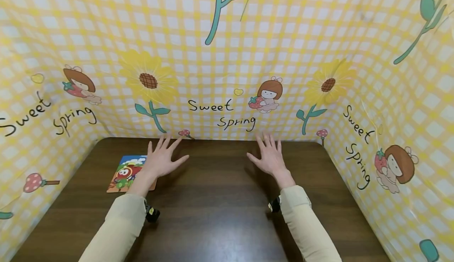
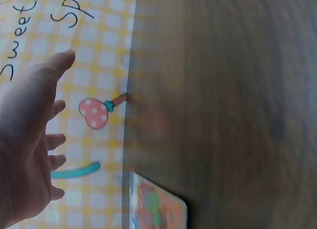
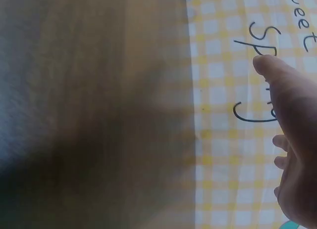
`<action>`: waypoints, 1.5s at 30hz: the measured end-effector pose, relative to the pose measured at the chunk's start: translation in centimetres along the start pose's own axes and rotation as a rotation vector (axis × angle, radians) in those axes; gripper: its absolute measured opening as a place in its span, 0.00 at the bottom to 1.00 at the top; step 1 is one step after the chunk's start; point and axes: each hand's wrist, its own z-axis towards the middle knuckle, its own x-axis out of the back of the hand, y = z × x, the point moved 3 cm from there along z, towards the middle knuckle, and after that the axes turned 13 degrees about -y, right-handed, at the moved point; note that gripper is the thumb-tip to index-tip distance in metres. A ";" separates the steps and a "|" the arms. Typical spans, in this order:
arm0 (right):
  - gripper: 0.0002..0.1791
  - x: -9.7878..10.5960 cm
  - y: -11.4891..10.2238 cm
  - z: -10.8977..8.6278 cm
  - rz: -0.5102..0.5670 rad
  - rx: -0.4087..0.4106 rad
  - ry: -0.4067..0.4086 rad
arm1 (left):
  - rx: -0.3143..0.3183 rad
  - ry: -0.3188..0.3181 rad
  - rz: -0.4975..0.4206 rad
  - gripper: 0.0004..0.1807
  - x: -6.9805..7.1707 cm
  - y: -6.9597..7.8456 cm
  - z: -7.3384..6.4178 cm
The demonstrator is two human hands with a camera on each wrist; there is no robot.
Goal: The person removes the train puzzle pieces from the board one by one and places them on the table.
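I register one picture card [image 1: 120,177], flat on the left side of one desk [image 1: 213,199] and partly hidden by the left hand [image 1: 162,161]; face-up placement presumably keeps its picture readable. Two hands, the left and the right hand [image 1: 271,157], are raised, fingers spread, gripping nothing, apparently to show them free. Two black wrist cameras [image 1: 152,214], one per arm. Checked cloth [image 1: 227,69] borders the far, left and right sides.
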 end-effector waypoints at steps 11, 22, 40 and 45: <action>0.49 -1.9 -2.9 -0.9 0.052 0.059 -0.048 | -0.007 -0.001 -0.001 0.52 -1.1 -4.2 -3.7; 0.49 -4.2 -5.9 -0.8 0.075 0.161 -0.073 | 0.064 -0.028 0.003 0.53 -3.0 -9.1 -7.7; 0.50 -6.7 -9.9 -0.3 0.005 0.215 -0.169 | 0.148 -0.086 -0.021 0.58 -3.2 -14.4 -9.8; 0.50 -7.5 -10.9 -0.2 -0.025 0.222 -0.192 | 0.164 -0.123 -0.020 0.59 -3.1 -16.0 -10.4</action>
